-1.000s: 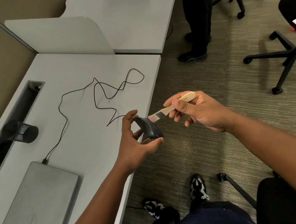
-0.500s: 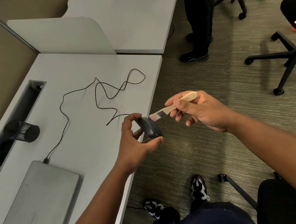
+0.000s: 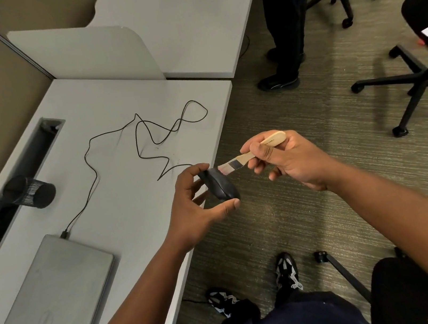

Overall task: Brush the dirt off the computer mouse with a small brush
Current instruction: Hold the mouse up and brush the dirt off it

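Note:
My left hand point(image 3: 195, 209) holds a black computer mouse point(image 3: 219, 184) between thumb and fingers, just past the desk's right edge and above the carpet. The mouse is tilted on its side. Its thin black cable point(image 3: 144, 133) trails in loops across the white desk point(image 3: 118, 199). My right hand point(image 3: 288, 161) grips the wooden handle of a small flat brush point(image 3: 248, 156). The brush's pale bristles touch the upper end of the mouse.
A closed grey laptop point(image 3: 45, 309) lies at the desk's near left, with the cable plugged in. A black mesh cup point(image 3: 30, 192) lies beside the desk's cable slot point(image 3: 13, 179). A person point(image 3: 284, 10) stands at the back; office chairs point(image 3: 418, 79) stand on the right.
The brush tip has shifted slightly along the mouse's upper end; both hands stay almost in the same place.

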A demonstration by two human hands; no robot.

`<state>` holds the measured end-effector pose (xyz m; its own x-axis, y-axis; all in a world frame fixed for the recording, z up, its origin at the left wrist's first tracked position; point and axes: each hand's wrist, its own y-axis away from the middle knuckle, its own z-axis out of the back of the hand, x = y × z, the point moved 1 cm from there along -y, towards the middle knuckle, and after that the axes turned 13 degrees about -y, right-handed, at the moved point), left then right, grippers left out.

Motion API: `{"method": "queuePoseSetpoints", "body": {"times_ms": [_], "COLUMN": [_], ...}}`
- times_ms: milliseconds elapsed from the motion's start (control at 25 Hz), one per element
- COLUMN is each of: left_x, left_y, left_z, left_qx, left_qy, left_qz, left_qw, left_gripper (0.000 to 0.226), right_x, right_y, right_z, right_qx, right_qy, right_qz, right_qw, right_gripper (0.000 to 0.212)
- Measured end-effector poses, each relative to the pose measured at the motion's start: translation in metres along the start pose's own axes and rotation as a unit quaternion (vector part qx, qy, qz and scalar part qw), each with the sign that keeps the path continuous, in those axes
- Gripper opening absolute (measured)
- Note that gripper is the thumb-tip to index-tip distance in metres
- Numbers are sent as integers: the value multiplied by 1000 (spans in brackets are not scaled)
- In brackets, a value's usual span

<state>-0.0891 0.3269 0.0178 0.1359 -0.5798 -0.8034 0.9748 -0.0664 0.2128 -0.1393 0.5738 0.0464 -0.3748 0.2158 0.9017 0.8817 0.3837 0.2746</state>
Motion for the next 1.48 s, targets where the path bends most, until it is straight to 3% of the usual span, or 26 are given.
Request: {"method": "queuePoseSetpoints", "body": {"times_ms": [520, 840, 1280, 1480], "left_x": [-4, 0, 2, 0], "left_y": [0, 0, -4, -3], "left_z": [0, -3, -3, -1], "left_qx": [3, -2, -36, -32], "left_qy": [77, 90, 38, 39], "left_qz": [7, -1, -37, -30], "left_qw": [997, 996, 998, 998], "left_gripper": [91, 90, 86, 87], "right_x": [-7, -15, -13, -9], "right_y": [2, 9, 9, 7], "right_z": [-8, -23, -22, -16], "right_qx": [-12, 33, 33, -8], "right_qy": [17, -28, -9, 17], "right_qz": [-19, -54, -38, 41], "right_qw": [1000, 998, 999, 999], "right_gripper": [23, 37, 39, 26]}}
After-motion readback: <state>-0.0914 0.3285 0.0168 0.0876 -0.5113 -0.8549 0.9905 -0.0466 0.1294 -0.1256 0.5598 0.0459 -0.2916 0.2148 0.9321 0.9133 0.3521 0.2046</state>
